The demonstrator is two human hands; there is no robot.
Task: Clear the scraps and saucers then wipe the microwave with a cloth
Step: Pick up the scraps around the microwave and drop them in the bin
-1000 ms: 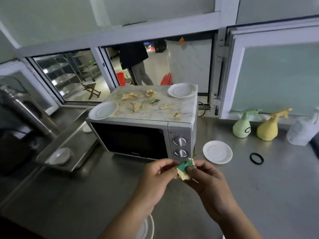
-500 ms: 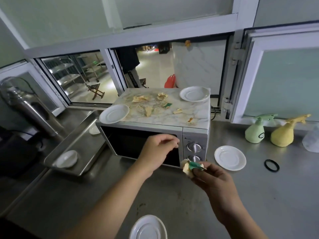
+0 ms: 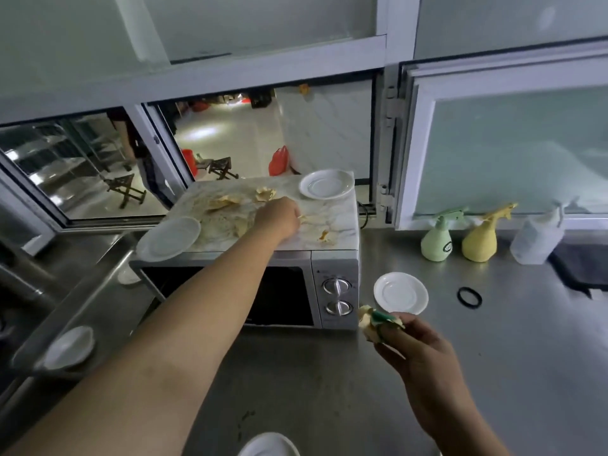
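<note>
A second before, we had both hands together in front of the microwave (image 3: 250, 284), pressing a wad of scraps (image 3: 378, 322) between them. Then our left hand (image 3: 278, 217) let go and reached out over the microwave's top, where it closed on a scrap near the middle; how firmly it pinched we could not tell. Our right hand (image 3: 418, 353) stayed low, in front of the microwave's dials, fingers clamped on the wad. So the gathering went on: more scraps (image 3: 227, 202) lay toward the back of the top, another (image 3: 324, 236) near its front right edge. Two saucers (image 3: 325, 184) stood on the top, back right and front left (image 3: 169, 236), and a third (image 3: 399, 292) on the surface just right of the microwave. We judged the wiping well off; no cloth was in sight.
</note>
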